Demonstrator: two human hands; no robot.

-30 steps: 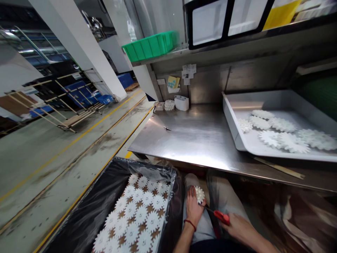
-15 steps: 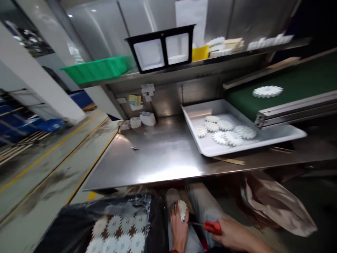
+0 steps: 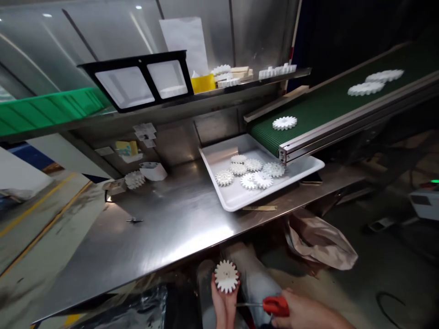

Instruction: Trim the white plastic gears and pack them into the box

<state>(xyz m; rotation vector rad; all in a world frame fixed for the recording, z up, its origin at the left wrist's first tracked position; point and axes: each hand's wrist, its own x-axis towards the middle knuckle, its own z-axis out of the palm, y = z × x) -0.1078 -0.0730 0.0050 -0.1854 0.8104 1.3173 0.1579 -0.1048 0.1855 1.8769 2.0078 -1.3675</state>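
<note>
Low in the view, over my lap, my left hand (image 3: 223,307) grips a white plastic gear (image 3: 226,276), its toothed flat face turned up toward me. To the right, my right hand (image 3: 298,311) is wrapped round a red-handled tool (image 3: 276,306) with a thin metal shaft. The shaft points left and its tip is close to my left hand, just below the gear; I cannot tell whether it touches. Several more white gears (image 3: 263,179) lie in a pale grey tray (image 3: 233,204) on the steel table (image 3: 164,242).
A green conveyor belt (image 3: 318,107) carrying white gears ends over the tray. Black plastic sheeting (image 3: 137,310) is at lower left, a brown sack (image 3: 322,242) under the table's edge. The shelf holds a black-framed bin (image 3: 137,82) and a green crate (image 3: 51,109). A small metal piece (image 3: 134,220) lies on the table.
My view has swung right, so the box of gears at lower left is mostly out of sight. The held gear has turned from edge-on to face-up. More gears show on the belt.
</note>
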